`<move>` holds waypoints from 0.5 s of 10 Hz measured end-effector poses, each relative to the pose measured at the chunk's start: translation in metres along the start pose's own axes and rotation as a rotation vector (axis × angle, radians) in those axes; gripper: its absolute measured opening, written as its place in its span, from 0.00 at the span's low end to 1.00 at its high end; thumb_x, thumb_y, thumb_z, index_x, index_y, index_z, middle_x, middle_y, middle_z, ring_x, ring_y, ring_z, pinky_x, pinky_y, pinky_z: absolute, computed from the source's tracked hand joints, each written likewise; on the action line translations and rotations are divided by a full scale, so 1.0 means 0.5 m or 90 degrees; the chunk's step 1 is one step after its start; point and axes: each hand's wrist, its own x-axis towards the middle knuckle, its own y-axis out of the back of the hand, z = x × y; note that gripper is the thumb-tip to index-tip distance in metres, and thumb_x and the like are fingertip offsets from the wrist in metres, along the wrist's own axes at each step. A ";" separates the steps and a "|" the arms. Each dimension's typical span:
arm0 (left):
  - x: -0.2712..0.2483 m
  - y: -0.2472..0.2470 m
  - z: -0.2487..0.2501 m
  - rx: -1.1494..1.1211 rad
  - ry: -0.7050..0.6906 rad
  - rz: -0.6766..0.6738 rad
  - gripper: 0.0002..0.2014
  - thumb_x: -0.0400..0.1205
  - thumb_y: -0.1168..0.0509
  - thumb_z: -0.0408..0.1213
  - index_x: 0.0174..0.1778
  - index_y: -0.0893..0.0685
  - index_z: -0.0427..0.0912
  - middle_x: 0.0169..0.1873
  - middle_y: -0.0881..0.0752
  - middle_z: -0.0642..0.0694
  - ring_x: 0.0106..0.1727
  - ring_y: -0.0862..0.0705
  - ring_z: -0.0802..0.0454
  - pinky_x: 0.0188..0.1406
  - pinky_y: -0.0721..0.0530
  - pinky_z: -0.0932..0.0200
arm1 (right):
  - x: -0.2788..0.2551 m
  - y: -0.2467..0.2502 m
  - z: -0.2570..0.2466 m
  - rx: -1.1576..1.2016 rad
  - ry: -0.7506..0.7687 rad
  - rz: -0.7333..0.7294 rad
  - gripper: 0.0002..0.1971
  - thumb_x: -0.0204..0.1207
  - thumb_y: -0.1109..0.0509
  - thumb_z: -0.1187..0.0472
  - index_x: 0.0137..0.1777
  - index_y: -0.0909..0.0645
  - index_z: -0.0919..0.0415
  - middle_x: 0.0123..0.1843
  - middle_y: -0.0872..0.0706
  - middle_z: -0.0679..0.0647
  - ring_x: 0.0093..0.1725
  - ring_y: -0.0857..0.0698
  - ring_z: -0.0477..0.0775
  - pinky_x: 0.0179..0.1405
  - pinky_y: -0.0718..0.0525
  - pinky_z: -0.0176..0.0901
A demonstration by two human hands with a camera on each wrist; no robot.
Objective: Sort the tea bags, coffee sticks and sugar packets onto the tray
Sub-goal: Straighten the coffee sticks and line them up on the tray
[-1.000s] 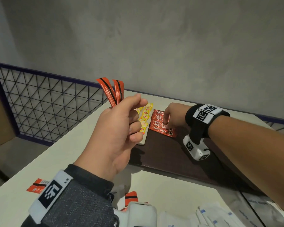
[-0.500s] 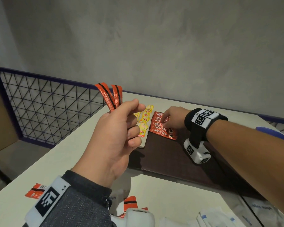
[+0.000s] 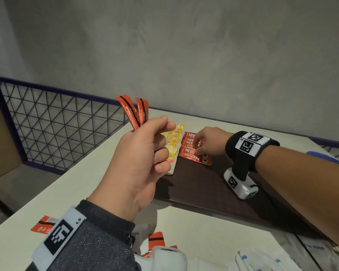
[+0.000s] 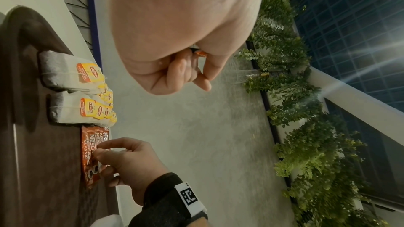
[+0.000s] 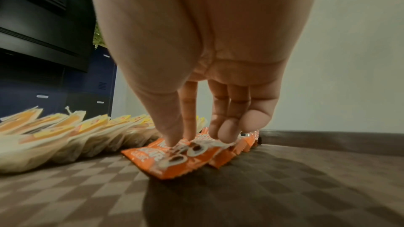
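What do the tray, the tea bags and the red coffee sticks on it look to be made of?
Tray: dark brown, matte, with a woven-looking checker texture; plastic or laminate, can't tell which.
Tea bags: pale porous paper, string, yellow card tags.
Coffee sticks: glossy printed foil or plastic film, with crimped serrated ends.

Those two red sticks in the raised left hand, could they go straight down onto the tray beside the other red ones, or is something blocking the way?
The right hand is in the way: its fingertips rest on the row of coffee sticks on the tray. The left hand holds its two sticks above the tea bags.
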 end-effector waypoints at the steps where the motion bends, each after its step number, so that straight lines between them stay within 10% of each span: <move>1: -0.001 -0.001 0.000 -0.001 0.000 -0.001 0.13 0.87 0.32 0.42 0.37 0.13 0.43 0.22 0.38 0.53 0.20 0.43 0.59 0.15 0.44 0.66 | 0.000 -0.004 -0.004 0.006 0.000 -0.012 0.09 0.79 0.24 0.50 0.58 0.11 0.47 0.55 0.14 0.49 0.52 0.14 0.50 0.46 0.16 0.43; 5: -0.003 -0.001 0.003 0.003 -0.003 0.000 0.12 0.87 0.32 0.43 0.39 0.13 0.43 0.22 0.38 0.53 0.20 0.42 0.59 0.15 0.44 0.66 | -0.019 0.012 -0.003 0.013 0.024 -0.008 0.18 0.73 0.20 0.45 0.61 0.14 0.47 0.55 0.15 0.47 0.53 0.16 0.50 0.49 0.17 0.45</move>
